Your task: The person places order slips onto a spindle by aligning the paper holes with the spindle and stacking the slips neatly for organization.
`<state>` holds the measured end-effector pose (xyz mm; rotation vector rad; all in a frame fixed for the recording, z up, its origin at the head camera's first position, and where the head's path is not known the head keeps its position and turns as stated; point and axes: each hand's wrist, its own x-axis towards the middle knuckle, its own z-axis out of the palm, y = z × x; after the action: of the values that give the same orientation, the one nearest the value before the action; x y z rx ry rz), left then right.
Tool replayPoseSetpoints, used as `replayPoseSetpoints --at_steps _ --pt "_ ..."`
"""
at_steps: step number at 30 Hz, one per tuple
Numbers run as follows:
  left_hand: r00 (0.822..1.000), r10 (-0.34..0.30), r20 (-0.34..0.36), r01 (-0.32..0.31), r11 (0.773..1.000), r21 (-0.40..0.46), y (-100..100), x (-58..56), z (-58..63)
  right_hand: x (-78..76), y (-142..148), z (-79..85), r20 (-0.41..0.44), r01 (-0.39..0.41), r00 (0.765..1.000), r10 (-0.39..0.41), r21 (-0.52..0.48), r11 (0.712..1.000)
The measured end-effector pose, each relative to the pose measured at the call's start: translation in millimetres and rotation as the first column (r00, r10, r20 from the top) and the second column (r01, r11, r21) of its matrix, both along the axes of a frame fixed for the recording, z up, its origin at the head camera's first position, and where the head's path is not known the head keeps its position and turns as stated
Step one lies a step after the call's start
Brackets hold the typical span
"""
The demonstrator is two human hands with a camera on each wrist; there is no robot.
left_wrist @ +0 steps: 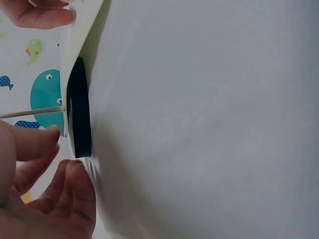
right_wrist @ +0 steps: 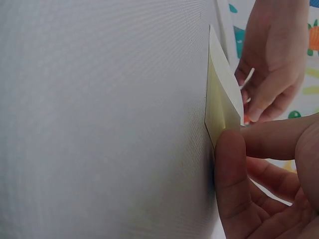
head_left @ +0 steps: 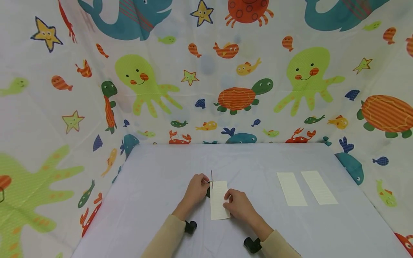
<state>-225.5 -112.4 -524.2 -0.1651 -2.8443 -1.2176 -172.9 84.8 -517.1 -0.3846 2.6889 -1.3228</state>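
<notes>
Side sheets (head_left: pixel 292 189) (head_left: pixel 319 187): off right
Right hand (head_left: pixel 238 203): pinching sheet (head_left: pixel 218 206)
Left hand (head_left: pixel 196 187): by rod (head_left: pixel 211 175), grip unclear
Base (head_left: pixel 208 191): mostly sheet-covered

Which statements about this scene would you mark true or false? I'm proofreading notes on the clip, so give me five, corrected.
1. Two loose sheets lie right of the held paper in the head view. True.
2. The left hand pinches the held paper's right edge. False: the right hand does.
3. A thin rod stands up near the held paper's top-left corner in the head view. True.
4. The dark disc lies on top of the held paper. False: the dark disc is beneath it.
5. Both sleeves are beige. True.
</notes>
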Motion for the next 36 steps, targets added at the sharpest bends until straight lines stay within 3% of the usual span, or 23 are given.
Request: replayPoseSetpoints --at_steps 6,9,21,28,32,36 --pt "0.989 -0.148 0.009 0.148 0.989 -0.001 -4 6.2 3.4 0.0 0 -1.0 -0.002 0.001 1.0 -0.001 0.02 1.0" --pt "0.984 -0.176 0.015 0.176 0.984 0.0 -5 8.9 2.6 0.6 0 -2.4 -0.009 -0.003 1.0 0.003 0.022 1.0" --pt "0.988 -0.155 0.027 0.155 0.988 0.002 -6 11.9 -1.5 4.9 6 -1.6 -0.037 -0.033 0.999 0.035 0.05 0.998" --pt "0.988 -0.147 0.038 0.147 0.989 0.005 -5 12.7 -2.8 7.2 15 4.3 0.019 -0.069 0.997 0.069 0.029 0.997" --pt "0.988 -0.153 0.029 0.152 0.988 0.018 -4 12.8 -3.5 8.4 22 8.0 0.036 -0.066 0.997 0.064 0.056 0.996" --pt "0.988 -0.151 0.023 0.151 0.988 0.015 -4 12.7 -3.2 9.2 29 11.5 0.001 -0.074 0.997 0.075 0.107 0.991"
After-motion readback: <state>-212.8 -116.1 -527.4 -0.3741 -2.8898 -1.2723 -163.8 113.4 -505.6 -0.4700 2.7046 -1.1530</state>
